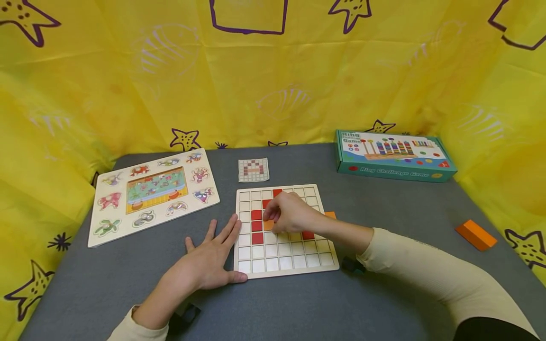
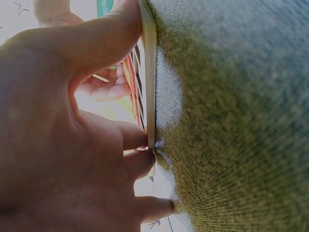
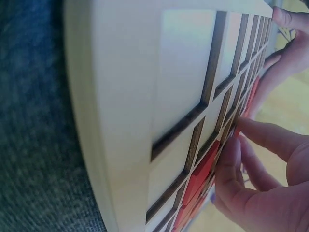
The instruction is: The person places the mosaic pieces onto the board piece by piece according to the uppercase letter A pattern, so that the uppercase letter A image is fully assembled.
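A wooden grid board [image 1: 287, 273] lies on the grey table. Red square tiles [image 1: 257, 238] sit in several of its cells. My right hand [image 1: 294, 213] reaches over the middle of the board, its thumb and bent fingers pinching at an orange tile [image 1: 268, 226] beside the red ones. In the right wrist view those fingertips [image 3: 232, 145] meet close to the board's surface; the tile itself is hidden there. Along the board's left edge my left hand [image 1: 209, 260] lies with fingers spread and straight, thumb at the near corner, touching the rim [image 2: 150, 72].
Behind the board lies a small pattern card [image 1: 253, 170]. A wooden animal puzzle [image 1: 153, 194] is at left, a green game box [image 1: 394, 156] at back right. An orange block [image 1: 476, 235] lies far right. Another orange piece [image 1: 330, 215] is partly hidden by my right forearm.
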The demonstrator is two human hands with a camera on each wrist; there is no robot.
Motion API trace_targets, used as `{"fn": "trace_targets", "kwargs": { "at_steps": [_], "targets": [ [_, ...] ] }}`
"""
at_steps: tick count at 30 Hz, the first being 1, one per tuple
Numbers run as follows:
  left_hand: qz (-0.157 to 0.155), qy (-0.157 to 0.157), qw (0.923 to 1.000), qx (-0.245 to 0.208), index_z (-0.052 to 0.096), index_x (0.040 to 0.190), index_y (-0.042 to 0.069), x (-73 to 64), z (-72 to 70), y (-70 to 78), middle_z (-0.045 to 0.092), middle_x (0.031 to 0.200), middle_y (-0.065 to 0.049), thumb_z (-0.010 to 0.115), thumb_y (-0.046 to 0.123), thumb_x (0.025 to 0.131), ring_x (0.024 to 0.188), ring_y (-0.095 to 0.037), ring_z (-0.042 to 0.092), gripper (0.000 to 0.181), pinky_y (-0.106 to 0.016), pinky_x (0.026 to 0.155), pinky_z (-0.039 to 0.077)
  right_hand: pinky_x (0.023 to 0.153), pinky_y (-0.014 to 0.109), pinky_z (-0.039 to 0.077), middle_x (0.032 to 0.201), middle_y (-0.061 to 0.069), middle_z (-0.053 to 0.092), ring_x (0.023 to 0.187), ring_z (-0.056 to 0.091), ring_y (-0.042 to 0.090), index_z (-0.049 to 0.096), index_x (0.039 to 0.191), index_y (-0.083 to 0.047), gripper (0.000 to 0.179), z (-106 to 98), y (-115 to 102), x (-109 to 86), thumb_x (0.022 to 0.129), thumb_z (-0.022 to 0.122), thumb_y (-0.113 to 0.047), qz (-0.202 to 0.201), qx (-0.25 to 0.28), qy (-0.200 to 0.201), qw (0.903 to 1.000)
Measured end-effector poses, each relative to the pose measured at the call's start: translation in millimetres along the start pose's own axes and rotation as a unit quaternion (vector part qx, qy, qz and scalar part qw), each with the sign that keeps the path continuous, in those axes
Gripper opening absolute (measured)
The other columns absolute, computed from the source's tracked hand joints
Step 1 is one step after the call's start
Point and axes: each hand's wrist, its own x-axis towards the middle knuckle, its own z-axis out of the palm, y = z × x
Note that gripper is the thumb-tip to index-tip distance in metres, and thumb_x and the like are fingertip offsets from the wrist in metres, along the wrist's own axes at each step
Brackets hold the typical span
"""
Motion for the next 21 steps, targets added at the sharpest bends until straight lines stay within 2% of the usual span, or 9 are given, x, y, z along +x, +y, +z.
{"fn": "trace_targets", "kwargs": {
  "at_steps": [10,21],
  "targets": [
    [-0.003,-0.002,1.0000,0.002,0.007,0.170,0.022,0.3,-0.6,0.8,-0.005,0.177,0.006,0.078,0.070,0.079,0.160,-0.050,0.001,0.125,-0.095,0.099,0.005,0.072,0.024,0.055,0.084,0.003,0.073,0.075,0.063,0.013,0.080,0.092,-0.011,0.022,-5.4,1.8,-1.2,0.074,0.088,0.000,-0.001,0.020,-0.011,0.9997],
    [-0.003,0.000,1.0000,0.003,0.007,0.170,0.022,-0.1,0.4,0.6,-0.005,0.177,0.006,0.078,0.070,0.079,0.160,-0.049,0.001,0.125,-0.095,0.099,0.006,0.072,0.027,0.057,0.093,0.001,0.076,0.080,0.068,0.015,0.080,0.097,-0.011,0.018,-17.1,11.1,-12.2,0.080,0.083,-0.003,0.012,0.058,-0.009,0.9982]
  ]
}}
